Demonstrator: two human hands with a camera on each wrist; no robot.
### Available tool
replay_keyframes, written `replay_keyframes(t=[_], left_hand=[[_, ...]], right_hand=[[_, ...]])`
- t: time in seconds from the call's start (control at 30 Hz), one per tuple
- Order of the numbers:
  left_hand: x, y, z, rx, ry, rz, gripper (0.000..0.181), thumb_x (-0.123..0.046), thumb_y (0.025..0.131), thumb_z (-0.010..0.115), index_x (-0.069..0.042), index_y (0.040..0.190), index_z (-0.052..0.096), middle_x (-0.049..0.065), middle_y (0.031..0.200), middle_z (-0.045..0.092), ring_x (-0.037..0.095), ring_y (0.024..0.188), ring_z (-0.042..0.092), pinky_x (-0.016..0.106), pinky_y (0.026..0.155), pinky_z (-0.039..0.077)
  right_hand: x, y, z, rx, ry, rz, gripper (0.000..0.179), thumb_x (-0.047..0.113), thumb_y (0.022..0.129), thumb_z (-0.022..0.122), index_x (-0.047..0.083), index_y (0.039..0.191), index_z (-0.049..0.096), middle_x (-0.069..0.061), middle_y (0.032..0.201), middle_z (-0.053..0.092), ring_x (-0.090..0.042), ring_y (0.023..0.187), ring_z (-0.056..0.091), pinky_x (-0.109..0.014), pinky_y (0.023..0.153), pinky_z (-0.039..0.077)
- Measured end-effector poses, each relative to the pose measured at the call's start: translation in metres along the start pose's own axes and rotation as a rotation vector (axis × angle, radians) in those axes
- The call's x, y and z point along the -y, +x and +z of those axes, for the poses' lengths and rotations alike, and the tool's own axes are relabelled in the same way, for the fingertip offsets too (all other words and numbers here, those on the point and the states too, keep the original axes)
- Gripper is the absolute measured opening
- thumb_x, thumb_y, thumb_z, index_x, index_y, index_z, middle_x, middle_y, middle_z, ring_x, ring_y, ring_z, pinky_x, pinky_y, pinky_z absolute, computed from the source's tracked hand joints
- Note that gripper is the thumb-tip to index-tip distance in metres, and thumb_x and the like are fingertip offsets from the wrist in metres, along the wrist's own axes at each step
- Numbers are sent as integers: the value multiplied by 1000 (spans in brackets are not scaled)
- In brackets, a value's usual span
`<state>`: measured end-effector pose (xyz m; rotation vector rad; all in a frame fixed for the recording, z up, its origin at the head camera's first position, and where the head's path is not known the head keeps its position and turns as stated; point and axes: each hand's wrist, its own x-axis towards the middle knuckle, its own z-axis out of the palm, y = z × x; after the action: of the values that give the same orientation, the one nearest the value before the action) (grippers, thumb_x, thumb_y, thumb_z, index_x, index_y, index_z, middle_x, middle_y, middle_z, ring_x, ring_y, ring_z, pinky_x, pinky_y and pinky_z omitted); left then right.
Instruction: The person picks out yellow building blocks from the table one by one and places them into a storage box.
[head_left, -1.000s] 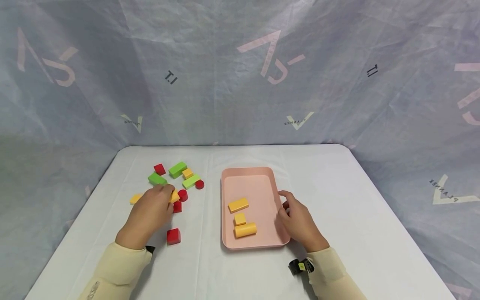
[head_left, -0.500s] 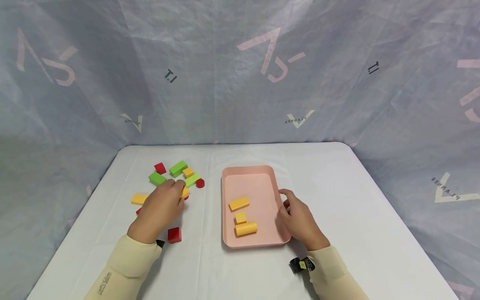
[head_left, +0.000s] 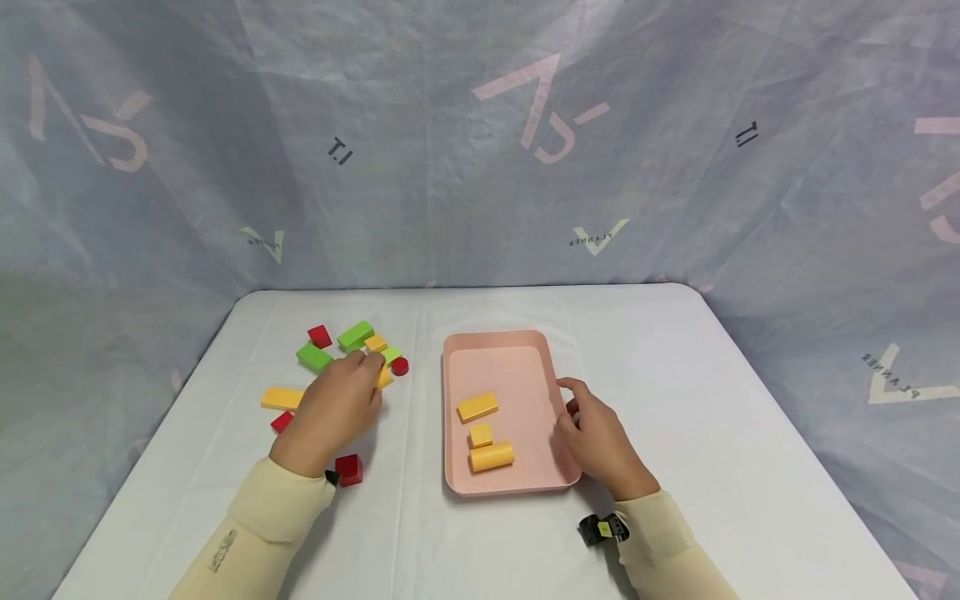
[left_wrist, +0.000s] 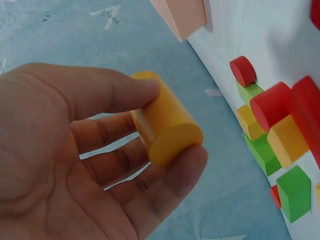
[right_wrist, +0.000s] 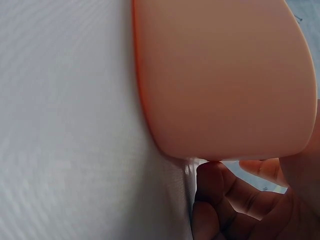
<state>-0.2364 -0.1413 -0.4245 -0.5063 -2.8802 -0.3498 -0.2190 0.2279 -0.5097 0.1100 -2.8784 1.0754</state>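
My left hand (head_left: 333, 412) pinches a yellow cylinder block (left_wrist: 170, 117) between thumb and fingertips, above the loose blocks on the left of the table. In the head view the hand covers most of the cylinder. My right hand (head_left: 600, 437) grips the right side of a pink tray (head_left: 517, 371), its thumb over the rim and its other fingers curled against the outer wall in the right wrist view. Lying in the tray are a yellow rectangular block (head_left: 477, 407), a small yellow cube (head_left: 481, 435) and another yellow cylinder (head_left: 492, 457).
Left of the tray lie green blocks (head_left: 356, 336), a red disc (head_left: 400, 367), a small yellow block (head_left: 376, 342), a long yellow block (head_left: 282, 397) and red blocks (head_left: 348, 470). A grey patterned cloth (head_left: 427, 167) hangs behind the white table (head_left: 675, 375).
My left hand has moved to the right and slightly away from me with the yellow cylinder, uncovering the long yellow block and a red block. The right hand and tray stay in place.
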Motion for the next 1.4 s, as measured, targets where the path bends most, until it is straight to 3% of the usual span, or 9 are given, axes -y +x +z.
replay_keyframes(t=[0.3, 0.5, 0.8, 1.03, 1.4], left_hand=[[-12, 12, 2, 6, 2, 27, 29, -3, 89, 69, 1, 118, 66, 12, 94, 64, 24, 77, 60, 41, 73, 58], [-18, 16, 4, -17, -8, 49, 25, -4, 90, 68, -1, 114, 67, 11, 94, 64, 25, 79, 60, 41, 75, 58], [-25, 23, 7, 2, -16, 43, 30, -6, 90, 70, -1, 120, 66, 12, 100, 66, 25, 83, 63, 43, 81, 60], [-29, 29, 13, -17, -19, 81, 26, -3, 89, 70, -1, 114, 67, 10, 92, 64, 23, 76, 61, 40, 72, 57], [-44, 36, 22, 52, -1, 73, 28, -8, 91, 71, -3, 119, 66, 10, 96, 64, 22, 79, 60, 39, 73, 59]], right_hand=[[0, 0, 0, -5, -2, -1, 50, 14, 100, 52, 17, 150, 46, -1, 95, 64, -14, 72, 59, -33, 68, 50], [0, 1, 0, -4, -9, -3, 50, 14, 101, 53, 17, 150, 46, -1, 95, 64, -14, 72, 59, -32, 68, 50], [0, 0, -1, -1, -2, 7, 53, 15, 99, 53, 19, 151, 45, -1, 97, 65, -14, 74, 59, -32, 69, 51], [0, 0, 0, 7, 1, 14, 53, 16, 99, 53, 19, 152, 44, -1, 99, 65, -13, 75, 60, -32, 69, 51], [2, 0, -3, 17, 0, -5, 49, 14, 102, 51, 16, 151, 45, 0, 95, 64, -14, 71, 58, -33, 70, 49]])
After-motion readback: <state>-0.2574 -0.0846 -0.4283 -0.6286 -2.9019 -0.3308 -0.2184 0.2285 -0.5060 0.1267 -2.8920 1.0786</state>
